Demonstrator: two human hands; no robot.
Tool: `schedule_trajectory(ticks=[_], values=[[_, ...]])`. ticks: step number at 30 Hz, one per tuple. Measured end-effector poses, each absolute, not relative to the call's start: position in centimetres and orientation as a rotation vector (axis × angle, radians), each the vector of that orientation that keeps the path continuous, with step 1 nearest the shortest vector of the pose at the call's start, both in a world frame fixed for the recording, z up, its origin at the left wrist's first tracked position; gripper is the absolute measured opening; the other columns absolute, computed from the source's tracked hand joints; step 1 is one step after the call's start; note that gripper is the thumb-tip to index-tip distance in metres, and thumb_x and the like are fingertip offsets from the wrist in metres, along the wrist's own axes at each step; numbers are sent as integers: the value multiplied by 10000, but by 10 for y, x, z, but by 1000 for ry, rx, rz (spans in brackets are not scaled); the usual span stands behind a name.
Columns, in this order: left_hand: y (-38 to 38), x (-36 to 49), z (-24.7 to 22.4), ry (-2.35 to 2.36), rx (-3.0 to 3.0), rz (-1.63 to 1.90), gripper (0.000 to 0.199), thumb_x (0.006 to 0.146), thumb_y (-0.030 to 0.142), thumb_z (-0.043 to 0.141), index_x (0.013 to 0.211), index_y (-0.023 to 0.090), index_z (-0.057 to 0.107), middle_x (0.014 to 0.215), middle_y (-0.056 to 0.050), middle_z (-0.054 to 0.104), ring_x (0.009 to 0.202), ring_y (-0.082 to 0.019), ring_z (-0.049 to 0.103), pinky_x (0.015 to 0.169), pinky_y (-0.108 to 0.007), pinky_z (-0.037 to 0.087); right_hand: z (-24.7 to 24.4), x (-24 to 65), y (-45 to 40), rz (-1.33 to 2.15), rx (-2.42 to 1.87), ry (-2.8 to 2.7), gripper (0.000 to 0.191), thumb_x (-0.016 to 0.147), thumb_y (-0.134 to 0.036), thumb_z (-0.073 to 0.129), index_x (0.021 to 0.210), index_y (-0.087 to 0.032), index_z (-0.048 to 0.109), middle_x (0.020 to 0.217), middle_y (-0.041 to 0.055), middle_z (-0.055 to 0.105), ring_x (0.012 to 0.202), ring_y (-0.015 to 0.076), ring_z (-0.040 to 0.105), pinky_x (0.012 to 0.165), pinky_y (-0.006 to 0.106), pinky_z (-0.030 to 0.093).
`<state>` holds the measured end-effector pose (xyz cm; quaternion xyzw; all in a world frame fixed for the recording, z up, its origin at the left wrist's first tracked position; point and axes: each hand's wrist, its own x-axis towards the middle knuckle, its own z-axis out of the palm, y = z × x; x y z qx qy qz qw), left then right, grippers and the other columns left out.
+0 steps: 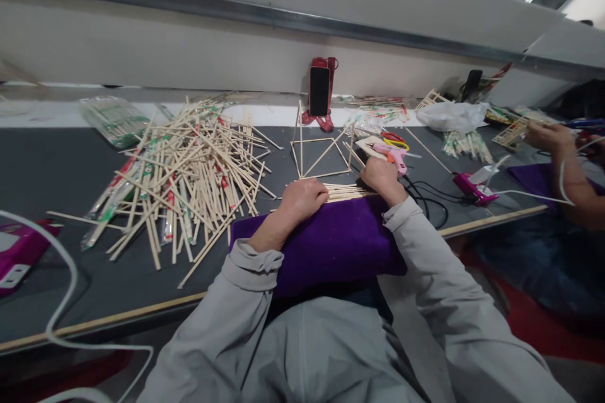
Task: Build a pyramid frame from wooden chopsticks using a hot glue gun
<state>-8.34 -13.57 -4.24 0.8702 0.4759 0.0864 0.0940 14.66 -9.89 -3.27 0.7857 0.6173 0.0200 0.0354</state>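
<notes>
Curling half-closed fingers at slim pale wooden sticks, the bare left hand and right hand show unclear grips. A dark-grey tabletop fronts the far off-white wall.

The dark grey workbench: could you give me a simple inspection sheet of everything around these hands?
Surface: flat dark grey tabletop with a pale wooden edge strip.
Job's things: slim pale wooden sticks at the far edge of a folded purple cloth; an open frame of pale sticks stands behind.
Clutter: large heap of loose pale sticks with plastic wrappers, left; pink glue gun, right.
Hands: bare left hand and bare right hand at the slim sticks; finger grip partly hidden.
Cables: thin black cord beyond the right sleeve; white cables at both sides.
Surroundings: pale wall panel, upright black phone, another person's hand.
</notes>
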Motion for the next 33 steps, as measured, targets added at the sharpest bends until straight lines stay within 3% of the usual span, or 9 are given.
schedule_trajectory(ticks=[5, 10, 17, 23, 27, 33], values=[[-135, -83, -43, 1398, 2595, 260, 340, 1044, 311, 520, 1074, 232, 849, 1114, -60, 802, 1051, -255, 735, 776, -338, 471, -24, 155, -98, 100, 2584, 1948, 399, 995, -191, 481, 1289, -18, 689, 1167, 276, 764, 1117, 314, 741, 876, 337, 500], [-136, -84, -40, 1398, 2592, 244, 339, 1048, 306, 521, 1113, 221, 843, 1142, -72, 803, 1068, -253, 734, 808, -326, 486, -2, 163, -101, 68, 2625, 2070, 378, 1036, -269, 433, 1149, -124, 764, 1163, 193, 782, 1035, 258, 703, 816, 301, 437], [-137, -85, -39, 1396, 2594, 248, 319, 1045, 307, 538, 1088, 234, 846, 1125, -71, 807, 1049, -250, 738, 799, -316, 490, -1, 171, -107, -143, 2871, 2536, 278, 910, -257, 486, 843, -159, 737, 754, 42, 688, 757, 192, 594, 709, 285, 377], [-138, -85, -40, 1403, 2559, 259, 302, 1053, 305, 554, 1111, 222, 840, 1152, -78, 801, 1083, -255, 736, 833, -325, 503, -21, 176, -107, -439, 2897, 2845, 266, 896, -336, 488, 877, -185, 707, 847, 35, 710, 831, 194, 629, 834, 301, 466], [-140, -87, -38, 1445, 2474, 466, 274, 1047, 275, 587, 1167, 213, 826, 1172, -72, 797, 1104, -239, 734, 878, -319, 521, -24, 173, -110, -700, 2889, 2973, 269, 878, -363, 509, 920, -182, 703, 850, 32, 701, 837, 192, 632, 825, 305, 476], [-128, -75, 22, 1459, 2465, 923, 239, 1041, 277, 602, 1107, 244, 830, 1140, -44, 809, 1105, -218, 714, 997, -341, 529, -14, 166, -114, -971, 2827, 3054, 209, 826, -347, 564, 863, -187, 694, 776, -4, 639, 759, 158, 564, 763, 294, 440]])
